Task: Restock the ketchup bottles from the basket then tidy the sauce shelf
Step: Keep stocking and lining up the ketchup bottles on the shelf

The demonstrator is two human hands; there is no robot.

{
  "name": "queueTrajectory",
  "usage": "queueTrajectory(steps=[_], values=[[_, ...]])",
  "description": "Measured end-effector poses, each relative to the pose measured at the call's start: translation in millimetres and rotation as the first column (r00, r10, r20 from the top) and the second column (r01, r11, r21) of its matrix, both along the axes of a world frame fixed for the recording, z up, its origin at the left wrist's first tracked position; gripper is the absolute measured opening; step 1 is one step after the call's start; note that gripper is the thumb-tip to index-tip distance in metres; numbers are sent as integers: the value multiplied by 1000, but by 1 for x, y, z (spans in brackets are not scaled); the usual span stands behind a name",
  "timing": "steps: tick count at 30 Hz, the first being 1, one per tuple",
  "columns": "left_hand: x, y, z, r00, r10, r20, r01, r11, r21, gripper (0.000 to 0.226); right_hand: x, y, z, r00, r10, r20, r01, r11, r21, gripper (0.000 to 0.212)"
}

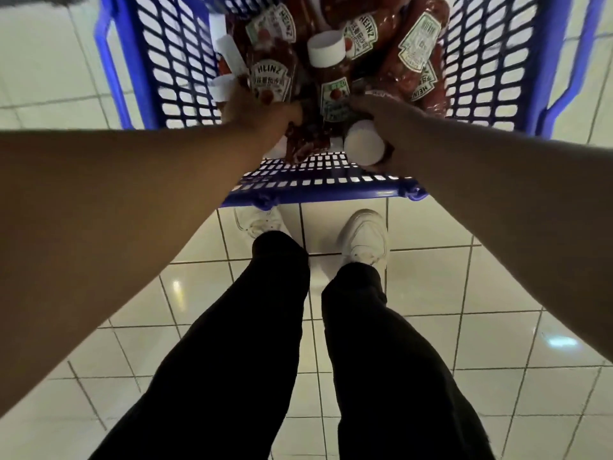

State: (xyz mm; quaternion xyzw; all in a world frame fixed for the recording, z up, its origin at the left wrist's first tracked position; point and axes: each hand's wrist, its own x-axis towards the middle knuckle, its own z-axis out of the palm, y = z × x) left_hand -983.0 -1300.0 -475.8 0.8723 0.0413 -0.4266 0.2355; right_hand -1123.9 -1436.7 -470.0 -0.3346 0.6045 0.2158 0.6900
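Observation:
A blue plastic basket (318, 189) stands on the floor in front of my feet, holding several red Heinz ketchup bottles with white caps. Both my hands reach into it. My left hand (258, 111) curls round the lower end of a ketchup bottle (269, 76) whose label faces up. My right hand (381, 117) grips another ketchup bottle by its neck, and that bottle's white cap (363, 146) points toward me. Between the hands a third bottle (333, 94) stands with its cap (326, 48) up. The sauce shelf is out of view.
More ketchup bottles (414, 51) lie piled at the basket's far right. The basket's blue handles (564, 101) hang down at both sides. Glossy white floor tiles (464, 327) surround it. My black trousers and white shoes (365, 237) are just behind the near rim.

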Motion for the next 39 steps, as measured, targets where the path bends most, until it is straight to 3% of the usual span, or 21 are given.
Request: queueTrajectory(steps=[3, 7, 9, 11, 17, 23, 28, 30, 36, 39], values=[[-10, 17, 52, 990, 119, -72, -121, 992, -25, 65, -10, -1, 49, 986, -146, 83, 147, 989, -4, 49], [-24, 32, 150, 978, 166, -127, -182, 975, -124, 41, -23, 3, 142, 937, -246, 249, 236, 969, 67, 40], [-32, 35, 207, 967, 176, -182, -209, 960, -184, 42, -27, 7, 199, 914, -253, 316, 246, 967, 64, 41], [-39, 36, 269, 943, 182, -280, -256, 932, -257, 50, -32, 11, 257, 907, -223, 357, 234, 972, 14, 53], [-47, 34, 450, 900, 89, -428, -325, 790, -520, 45, -40, 12, 421, 864, -48, 501, 143, 978, -152, 57], [-36, 24, 599, 951, 4, -310, -226, 695, -682, 49, -35, 4, 576, 765, 82, 639, 138, 948, -287, 51], [-18, 15, 707, 983, 25, -182, -162, 580, -798, 53, -23, -5, 684, 689, 173, 703, 194, 892, -409, 67], [-13, 14, 745, 988, 16, -154, -140, 503, -853, 41, -15, -8, 723, 653, 188, 734, 206, 888, -411, 70], [7, 8, 848, 993, -17, -119, -110, 286, -952, 44, 24, -3, 825, 478, 258, 840, 263, 870, -417, 44], [26, 6, 883, 990, 5, -137, -135, 230, -964, 42, 46, -3, 864, 449, 309, 838, 310, 826, -470, 46]])
